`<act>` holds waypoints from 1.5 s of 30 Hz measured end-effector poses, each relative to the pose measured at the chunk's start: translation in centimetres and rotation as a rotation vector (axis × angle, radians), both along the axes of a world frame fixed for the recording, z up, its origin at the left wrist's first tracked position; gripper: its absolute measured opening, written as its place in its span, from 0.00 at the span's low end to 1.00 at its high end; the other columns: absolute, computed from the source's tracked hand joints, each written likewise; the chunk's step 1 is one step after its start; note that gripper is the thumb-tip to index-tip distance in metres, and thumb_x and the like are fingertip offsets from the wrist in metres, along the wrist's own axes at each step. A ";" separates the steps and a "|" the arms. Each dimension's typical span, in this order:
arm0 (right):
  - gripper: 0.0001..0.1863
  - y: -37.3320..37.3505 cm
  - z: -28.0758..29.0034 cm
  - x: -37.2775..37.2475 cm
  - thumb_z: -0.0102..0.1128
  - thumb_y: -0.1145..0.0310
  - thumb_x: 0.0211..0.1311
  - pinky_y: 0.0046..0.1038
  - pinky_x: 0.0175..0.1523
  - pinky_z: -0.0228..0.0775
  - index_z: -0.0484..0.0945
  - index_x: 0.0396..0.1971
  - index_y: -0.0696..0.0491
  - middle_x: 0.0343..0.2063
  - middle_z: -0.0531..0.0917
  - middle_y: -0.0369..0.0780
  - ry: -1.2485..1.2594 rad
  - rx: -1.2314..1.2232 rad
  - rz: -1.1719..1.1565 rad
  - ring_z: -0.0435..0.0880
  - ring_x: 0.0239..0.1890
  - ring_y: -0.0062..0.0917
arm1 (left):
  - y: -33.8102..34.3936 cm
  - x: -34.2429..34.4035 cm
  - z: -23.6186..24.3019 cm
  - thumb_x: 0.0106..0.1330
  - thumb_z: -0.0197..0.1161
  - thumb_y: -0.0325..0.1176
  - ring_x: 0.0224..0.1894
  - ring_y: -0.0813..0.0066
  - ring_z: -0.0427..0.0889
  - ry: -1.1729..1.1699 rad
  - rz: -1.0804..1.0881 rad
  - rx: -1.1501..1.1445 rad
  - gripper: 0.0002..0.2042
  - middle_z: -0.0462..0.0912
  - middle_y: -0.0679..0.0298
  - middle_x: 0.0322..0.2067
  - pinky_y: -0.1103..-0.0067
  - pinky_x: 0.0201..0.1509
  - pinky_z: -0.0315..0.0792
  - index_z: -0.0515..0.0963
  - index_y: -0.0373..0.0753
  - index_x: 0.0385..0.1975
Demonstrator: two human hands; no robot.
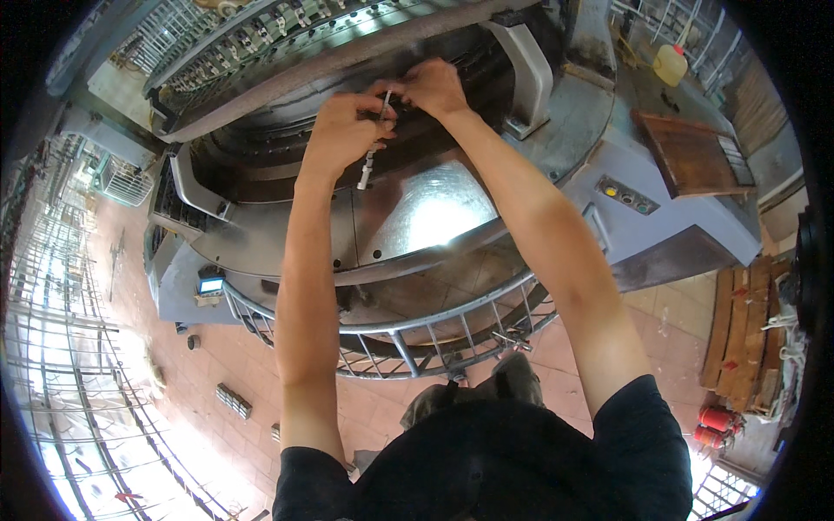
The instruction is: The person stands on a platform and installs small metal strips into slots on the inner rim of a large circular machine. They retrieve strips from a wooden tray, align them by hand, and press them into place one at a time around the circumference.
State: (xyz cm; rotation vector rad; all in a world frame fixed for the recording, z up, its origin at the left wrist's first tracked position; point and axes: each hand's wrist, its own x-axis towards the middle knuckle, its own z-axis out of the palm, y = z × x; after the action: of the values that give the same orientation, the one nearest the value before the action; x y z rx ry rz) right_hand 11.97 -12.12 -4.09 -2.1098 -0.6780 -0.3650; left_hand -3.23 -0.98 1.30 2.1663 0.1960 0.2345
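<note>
My left hand (340, 137) is closed round a slim whitish stick-like tool (367, 171) with a segmented lower part. Its lower end points down toward me, and its thin tip rises above my left fingers. Just right of that tip is my right hand (433, 89), its thumb and fingertips pinched together. Whatever they grip is too small to make out. Both hands are held over the dark, curved recess (261, 165) of a large round machine, below its thick curved beam (287, 82).
A shiny metal plate (434, 208) curves under my hands, with a railing (417, 337) nearer me. Grey brackets (526, 74) stand on both sides of the recess. At right are a button panel (627, 194), a wooden board (682, 154) and a yellowish bottle (670, 65).
</note>
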 end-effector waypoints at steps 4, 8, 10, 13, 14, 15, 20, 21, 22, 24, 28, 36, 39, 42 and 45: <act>0.25 0.0 0.6 -0.1 0.73 0.47 0.56 0.32 0.39 0.82 0.85 0.17 0.56 0.22 0.87 0.43 0.314 0.006 0.112 0.88 0.26 0.27 | 1.1 -0.1 -1.3 0.63 0.66 0.23 0.41 0.62 0.89 -0.012 -0.056 -0.526 0.10 0.86 0.55 0.44 0.75 0.43 0.80 0.82 0.30 0.43; 0.13 0.4 -0.1 0.7 0.71 0.64 0.62 0.27 0.35 0.81 0.86 0.24 0.58 0.23 0.87 0.42 0.667 0.367 0.414 0.88 0.28 0.24 | 2.6 0.6 -2.4 0.66 0.64 0.24 0.47 0.63 0.87 -0.012 -0.029 -0.729 0.14 0.83 0.57 0.52 0.73 0.50 0.79 0.80 0.30 0.51; 0.09 0.5 -0.6 1.1 0.68 0.70 0.64 0.26 0.35 0.80 0.85 0.30 0.61 0.27 0.87 0.42 0.807 0.555 0.479 0.88 0.30 0.24 | 2.9 0.6 -2.6 0.67 0.63 0.24 0.49 0.62 0.86 -0.038 -0.040 -0.768 0.14 0.83 0.57 0.52 0.72 0.51 0.78 0.79 0.30 0.51; 0.07 0.5 -0.9 1.3 0.65 0.73 0.66 0.24 0.37 0.80 0.84 0.37 0.62 0.33 0.87 0.41 0.866 0.632 0.543 0.87 0.32 0.25 | 2.8 0.7 -2.7 0.68 0.62 0.23 0.49 0.61 0.86 -0.053 -0.008 -0.782 0.14 0.83 0.57 0.52 0.72 0.51 0.78 0.78 0.30 0.52; 0.07 0.4 -0.9 1.3 0.65 0.74 0.66 0.24 0.37 0.80 0.84 0.39 0.62 0.35 0.87 0.41 0.859 0.622 0.561 0.87 0.33 0.25 | 2.8 0.7 -2.6 0.68 0.62 0.23 0.49 0.61 0.85 -0.065 -0.002 -0.785 0.13 0.83 0.57 0.52 0.72 0.51 0.78 0.78 0.30 0.52; 0.07 0.3 -0.9 1.2 0.64 0.74 0.66 0.24 0.38 0.80 0.83 0.40 0.62 0.36 0.87 0.41 0.886 0.636 0.571 0.86 0.33 0.25 | 2.7 0.7 -2.5 0.68 0.62 0.23 0.50 0.61 0.85 -0.055 0.012 -0.792 0.13 0.83 0.57 0.51 0.71 0.52 0.79 0.78 0.30 0.51; 0.12 0.0 -0.5 0.9 0.61 0.73 0.69 0.21 0.44 0.77 0.81 0.48 0.63 0.41 0.87 0.41 0.983 0.672 0.629 0.85 0.43 0.23 | 2.9 0.8 -2.8 0.67 0.62 0.22 0.50 0.59 0.85 -0.071 0.049 -0.849 0.13 0.83 0.56 0.51 0.70 0.54 0.80 0.78 0.30 0.50; 0.13 0.0 -0.5 0.8 0.60 0.72 0.70 0.20 0.43 0.76 0.81 0.49 0.63 0.42 0.86 0.42 0.979 0.684 0.638 0.84 0.41 0.21 | 3.0 0.9 -2.9 0.68 0.62 0.23 0.50 0.60 0.85 -0.075 0.021 -0.868 0.12 0.83 0.56 0.51 0.70 0.55 0.80 0.78 0.30 0.50; 0.13 0.1 -0.6 0.9 0.60 0.72 0.70 0.20 0.43 0.76 0.81 0.49 0.62 0.42 0.86 0.42 0.985 0.698 0.641 0.83 0.40 0.20 | 3.1 1.0 -3.1 0.69 0.62 0.23 0.50 0.59 0.84 -0.080 0.023 -0.881 0.12 0.83 0.56 0.51 0.70 0.56 0.81 0.78 0.30 0.50; 0.13 0.3 -0.8 0.9 0.60 0.72 0.71 0.19 0.42 0.76 0.80 0.50 0.62 0.43 0.86 0.42 0.997 0.727 0.630 0.82 0.38 0.19 | 3.3 1.2 -3.4 0.69 0.61 0.22 0.49 0.59 0.84 -0.090 0.026 -0.909 0.12 0.82 0.55 0.50 0.69 0.57 0.81 0.77 0.29 0.50; 0.13 0.2 -0.9 0.8 0.60 0.72 0.71 0.19 0.41 0.75 0.80 0.50 0.62 0.42 0.86 0.41 1.005 0.771 0.617 0.81 0.36 0.18 | 3.4 1.5 -4.1 0.67 0.61 0.19 0.46 0.58 0.85 -0.166 0.035 -0.999 0.11 0.83 0.53 0.44 0.67 0.57 0.82 0.77 0.26 0.49; 0.12 -2.3 0.6 -1.1 0.69 0.62 0.65 0.19 0.29 0.68 0.87 0.36 0.57 0.28 0.86 0.36 0.681 0.132 0.556 0.77 0.24 0.16 | 2.4 2.1 -4.2 0.67 0.60 0.17 0.48 0.53 0.84 -0.283 0.239 -1.066 0.07 0.82 0.50 0.44 0.63 0.58 0.83 0.77 0.27 0.43; 0.14 -3.5 0.2 -2.5 0.72 0.61 0.61 0.22 0.25 0.65 0.86 0.27 0.59 0.20 0.83 0.34 0.465 0.029 0.564 0.75 0.19 0.15 | 1.5 3.0 -3.6 0.64 0.61 0.14 0.42 0.54 0.86 -0.372 0.240 -1.042 0.06 0.83 0.51 0.40 0.63 0.51 0.85 0.77 0.26 0.39; 0.12 -5.1 0.1 -2.3 0.71 0.65 0.61 0.22 0.23 0.65 0.86 0.28 0.61 0.20 0.83 0.36 0.468 0.041 0.589 0.75 0.18 0.15 | 0.2 4.4 -3.2 0.64 0.61 0.13 0.42 0.54 0.87 -0.332 0.220 -1.036 0.06 0.83 0.50 0.40 0.63 0.50 0.86 0.76 0.24 0.39; 0.10 -6.6 0.3 -1.6 0.68 0.68 0.63 0.22 0.22 0.67 0.85 0.28 0.61 0.19 0.83 0.37 0.524 0.008 0.580 0.76 0.16 0.16 | -0.8 5.8 -3.2 0.65 0.61 0.14 0.46 0.52 0.86 -0.250 0.132 -1.008 0.06 0.83 0.47 0.43 0.63 0.55 0.83 0.76 0.26 0.40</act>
State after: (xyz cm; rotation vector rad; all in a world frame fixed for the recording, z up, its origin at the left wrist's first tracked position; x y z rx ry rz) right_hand 10.39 -18.76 -3.80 -1.7821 -0.9124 0.4858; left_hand 2.60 -1.75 -1.94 1.1152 0.2454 0.3782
